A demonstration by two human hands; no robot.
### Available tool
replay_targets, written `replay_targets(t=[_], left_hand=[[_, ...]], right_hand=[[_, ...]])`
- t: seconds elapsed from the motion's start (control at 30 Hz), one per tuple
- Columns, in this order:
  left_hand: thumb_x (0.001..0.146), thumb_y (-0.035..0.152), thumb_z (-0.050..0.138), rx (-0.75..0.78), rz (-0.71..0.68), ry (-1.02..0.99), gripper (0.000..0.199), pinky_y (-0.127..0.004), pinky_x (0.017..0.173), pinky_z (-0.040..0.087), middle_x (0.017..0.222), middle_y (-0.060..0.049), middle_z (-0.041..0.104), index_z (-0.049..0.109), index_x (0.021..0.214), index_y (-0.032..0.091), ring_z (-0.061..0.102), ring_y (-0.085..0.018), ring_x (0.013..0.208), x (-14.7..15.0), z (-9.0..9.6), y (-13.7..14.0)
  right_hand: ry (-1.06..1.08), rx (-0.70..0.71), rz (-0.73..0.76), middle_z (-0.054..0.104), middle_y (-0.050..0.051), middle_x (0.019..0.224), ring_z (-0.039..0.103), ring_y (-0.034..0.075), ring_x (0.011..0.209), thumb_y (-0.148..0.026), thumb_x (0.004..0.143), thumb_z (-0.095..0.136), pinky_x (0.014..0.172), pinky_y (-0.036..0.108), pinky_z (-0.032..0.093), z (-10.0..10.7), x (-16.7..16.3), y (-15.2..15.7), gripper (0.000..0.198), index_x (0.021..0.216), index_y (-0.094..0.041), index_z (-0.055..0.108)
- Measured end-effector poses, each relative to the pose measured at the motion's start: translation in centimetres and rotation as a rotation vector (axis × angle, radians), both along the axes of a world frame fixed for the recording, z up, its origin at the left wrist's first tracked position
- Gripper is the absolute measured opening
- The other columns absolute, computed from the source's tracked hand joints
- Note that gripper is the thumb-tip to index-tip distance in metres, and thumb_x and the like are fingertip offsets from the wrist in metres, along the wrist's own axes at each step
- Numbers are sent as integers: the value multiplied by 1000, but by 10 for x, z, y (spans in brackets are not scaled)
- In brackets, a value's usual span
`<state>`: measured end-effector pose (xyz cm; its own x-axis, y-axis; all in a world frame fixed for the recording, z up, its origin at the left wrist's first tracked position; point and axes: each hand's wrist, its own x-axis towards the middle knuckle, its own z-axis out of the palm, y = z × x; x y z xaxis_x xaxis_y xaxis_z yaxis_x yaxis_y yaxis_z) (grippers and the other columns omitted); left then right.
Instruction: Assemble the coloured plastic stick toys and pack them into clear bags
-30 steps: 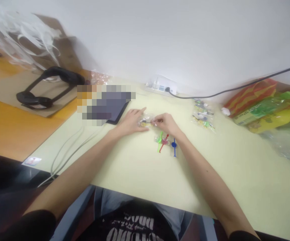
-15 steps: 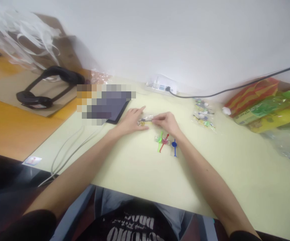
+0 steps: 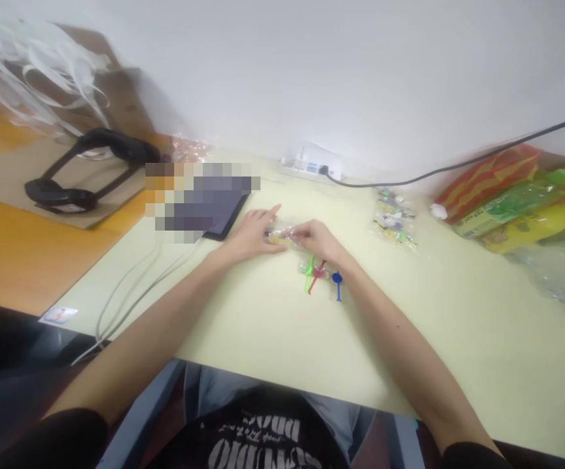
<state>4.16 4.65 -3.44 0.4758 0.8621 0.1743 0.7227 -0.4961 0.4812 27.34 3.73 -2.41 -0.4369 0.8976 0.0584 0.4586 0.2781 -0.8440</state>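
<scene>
A small clear plastic bag with something yellow and a dark bit at its left end lies between my two hands. My left hand rests on the table at the bag's left side, its fingers stretched out and the thumb apart from them. From the right, my right hand pinches the bag's right end between thumb and fingers. Nearer me lie several small plastic pieces: a green stick piece, a red arrow-like piece and a blue stick piece with a round disc.
A tablet, partly blurred out, lies left of my hands, with white cables running off the table edge. More bagged small parts lie to the right. Behind are a power strip and black cable; a green-capped bottle lies far right.
The dark thin piece that showed between my hands is now mostly hidden, with glossy plastic in its place. My right hand has shifted slightly left; the view has moved a little.
</scene>
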Motion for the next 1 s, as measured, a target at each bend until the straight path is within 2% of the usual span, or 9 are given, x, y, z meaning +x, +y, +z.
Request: replay_targets(t=[0.07, 0.2, 0.27, 0.33, 0.4, 0.5, 0.67, 0.83, 1.0], left_hand=[[75, 67, 80, -2, 1, 1, 112, -50, 118, 35, 143, -11, 58, 28, 166, 27, 45, -37, 137, 0, 0, 0], [75, 67, 80, -12, 10, 1, 113, -50, 118, 35, 143, -11, 57, 27, 166, 28, 44, -38, 138, 1, 1, 0], [75, 67, 80, -17, 6, -11, 113, -50, 118, 35, 143, -10, 58, 27, 166, 29, 45, -37, 137, 0, 1, 0], [75, 69, 80, -19, 0, -21, 113, -49, 117, 36, 141, -10, 59, 27, 166, 29, 45, -37, 137, 0, 0, -1], [75, 71, 79, -15, -4, -26, 114, -49, 118, 35, 141, -10, 59, 26, 166, 29, 45, -37, 137, 0, 0, -1], [74, 73, 78, -12, 0, -26, 114, -48, 118, 35, 143, -10, 58, 27, 166, 29, 43, -37, 140, 0, -2, -1], [75, 72, 77, -17, -2, -14, 115, -49, 118, 35, 144, -11, 57, 25, 167, 28, 43, -37, 140, -1, -3, 1], [75, 74, 77, -14, -1, -11, 114, -48, 118, 35, 143, -10, 58, 26, 167, 29, 43, -37, 139, 0, -3, 1], [75, 72, 78, -7, 1, -24, 112, -47, 118, 35, 142, -9, 58, 27, 166, 30, 44, -36, 138, 0, -2, 0]], right_hand=[[-28, -2, 54, 82, 0, 101, 75, 23, 94, -16, 89, 59, 88, 30, 54, 7, 4, -1, 30, 105, -21, 84], [-98, -82, 86, 80, 2, 90, 67, 15, 54, -20, 91, 57, 65, 28, 52, 43, 25, -5, 30, 108, -17, 82], [-176, -37, 55, 80, 4, 94, 63, 12, 50, -23, 89, 64, 63, 27, 50, 68, 38, -11, 22, 101, -18, 81], [-355, -34, 34, 76, 3, 77, 58, 12, 48, -28, 87, 71, 56, 28, 44, 90, 45, -20, 13, 89, -20, 81], [-522, -25, 64, 72, 4, 67, 59, 15, 53, -36, 83, 79, 53, 29, 39, 102, 41, -30, 16, 75, -22, 79], [-709, -21, 57, 66, 5, 62, 54, 15, 50, -42, 71, 90, 48, 30, 34, 98, 22, -44, 28, 63, -22, 72], [-724, 29, 93, 58, 0, 59, 50, 12, 48, -21, 51, 98, 46, 27, 29, 72, -8, -50, 36, 57, -21, 63], [-490, -61, 229, 69, 0, 69, 59, 14, 57, -22, 73, 84, 53, 26, 37, 87, 7, -46, 14, 77, -22, 70], [-398, -119, 74, 75, 1, 86, 66, 17, 72, -20, 76, 77, 63, 28, 44, 110, 36, -37, 17, 87, -23, 65]])
